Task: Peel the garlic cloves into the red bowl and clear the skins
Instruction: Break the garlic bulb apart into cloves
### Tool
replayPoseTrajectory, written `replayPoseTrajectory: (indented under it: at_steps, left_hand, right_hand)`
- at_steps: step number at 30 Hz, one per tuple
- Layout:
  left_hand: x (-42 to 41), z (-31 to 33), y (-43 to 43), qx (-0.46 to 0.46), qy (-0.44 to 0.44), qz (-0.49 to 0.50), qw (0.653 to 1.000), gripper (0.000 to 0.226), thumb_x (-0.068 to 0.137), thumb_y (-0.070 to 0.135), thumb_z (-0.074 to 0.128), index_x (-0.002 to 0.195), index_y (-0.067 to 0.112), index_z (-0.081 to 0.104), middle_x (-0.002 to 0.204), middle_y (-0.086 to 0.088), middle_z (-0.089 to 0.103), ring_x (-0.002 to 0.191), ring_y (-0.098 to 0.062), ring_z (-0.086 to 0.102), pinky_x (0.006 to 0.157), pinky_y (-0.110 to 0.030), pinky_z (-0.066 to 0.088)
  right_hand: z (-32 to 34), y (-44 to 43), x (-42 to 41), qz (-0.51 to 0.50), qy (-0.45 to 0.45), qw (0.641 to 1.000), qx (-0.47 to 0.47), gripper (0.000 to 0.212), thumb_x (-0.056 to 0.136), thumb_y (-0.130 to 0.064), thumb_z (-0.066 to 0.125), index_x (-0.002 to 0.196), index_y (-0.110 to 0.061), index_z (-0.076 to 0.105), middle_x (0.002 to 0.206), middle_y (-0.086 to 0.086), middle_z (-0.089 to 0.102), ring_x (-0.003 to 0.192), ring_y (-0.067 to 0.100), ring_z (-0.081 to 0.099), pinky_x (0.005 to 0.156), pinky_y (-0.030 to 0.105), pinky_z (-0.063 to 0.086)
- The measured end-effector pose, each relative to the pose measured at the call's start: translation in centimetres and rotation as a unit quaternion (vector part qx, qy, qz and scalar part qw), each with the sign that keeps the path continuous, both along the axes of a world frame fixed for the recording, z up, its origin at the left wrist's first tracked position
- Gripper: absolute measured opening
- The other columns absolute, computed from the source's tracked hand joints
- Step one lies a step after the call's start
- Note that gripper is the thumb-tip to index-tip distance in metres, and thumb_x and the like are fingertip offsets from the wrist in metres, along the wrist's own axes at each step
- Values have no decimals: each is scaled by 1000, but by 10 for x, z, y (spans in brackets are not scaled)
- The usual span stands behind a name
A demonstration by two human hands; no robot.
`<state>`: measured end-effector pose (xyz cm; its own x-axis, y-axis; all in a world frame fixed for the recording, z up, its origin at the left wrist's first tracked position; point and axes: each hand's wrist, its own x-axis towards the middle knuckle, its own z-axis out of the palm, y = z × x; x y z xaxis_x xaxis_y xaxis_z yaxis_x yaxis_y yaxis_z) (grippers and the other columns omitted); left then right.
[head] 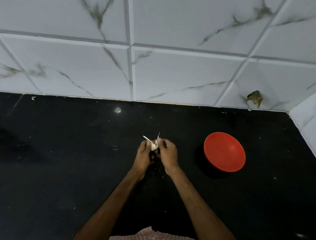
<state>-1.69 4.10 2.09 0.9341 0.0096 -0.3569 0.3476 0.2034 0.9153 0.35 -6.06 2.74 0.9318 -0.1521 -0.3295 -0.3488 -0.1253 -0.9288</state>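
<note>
White marble-veined wall tiles (176,74) fill the top, and the black counter (55,168) spreads wide below. On it, off to the right, sits the red bowl (224,151), well apart from the action. Centre stage, both hands are together above the counter: the left hand (144,154) pinches the garlic (153,147) and the right hand (167,154) pinches it from the other side. Thin strips of skin (146,138) stick up from the fingertips, and pale flecks dot the counter below.
</note>
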Motion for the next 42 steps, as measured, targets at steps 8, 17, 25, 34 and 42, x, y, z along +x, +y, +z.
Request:
replayPoseTrajectory:
  at_steps: [8, 17, 25, 34, 42]
  left_hand:
    - [6, -13, -4, 6, 57, 30, 998, 35, 109, 33, 33, 100, 13, 60, 71, 0, 59, 51, -6, 46, 43, -19, 33]
    - [9, -26, -7, 60, 113, 44, 991, 33, 107, 39, 40, 103, 12, 58, 75, -1, 49, 58, -9, 42, 48, -21, 34]
    - [16, -36, -3, 77, 117, 39, 989, 19, 105, 28, 48, 92, 15, 54, 69, 1, 48, 54, -7, 40, 43, -19, 33]
    - [17, -38, 0, 74, 128, 10, 989, 20, 108, 13, 37, 123, 10, 49, 77, 0, 49, 59, -7, 42, 43, -16, 35]
    - [6, -28, 9, 76, 63, 32, 995, 14, 103, 5, 50, 116, 9, 48, 101, -7, 71, 58, -6, 55, 46, -18, 41]
  right_hand:
    - [-21, -19, 11, -42, 47, 997, 42, 7, 95, -11, 67, 96, -6, 73, 87, 8, 74, 75, 16, 71, 73, 33, 62]
    - [-29, -29, 32, 91, 17, 946, -311, 15, 98, -21, 61, 96, -9, 70, 87, 2, 66, 80, 14, 57, 71, 27, 41]
    - [-34, -42, 49, 174, 51, 959, -217, 25, 96, 0, 60, 117, -8, 71, 97, 9, 71, 85, 22, 73, 76, 41, 63]
    - [-41, -56, 50, 130, 16, 971, -200, 20, 90, 6, 66, 108, -1, 72, 99, 15, 75, 82, 19, 73, 83, 38, 62]
    - [-36, -61, 28, 37, -55, 973, -222, 14, 95, -5, 64, 102, -12, 73, 96, -3, 73, 84, 9, 69, 76, 26, 57]
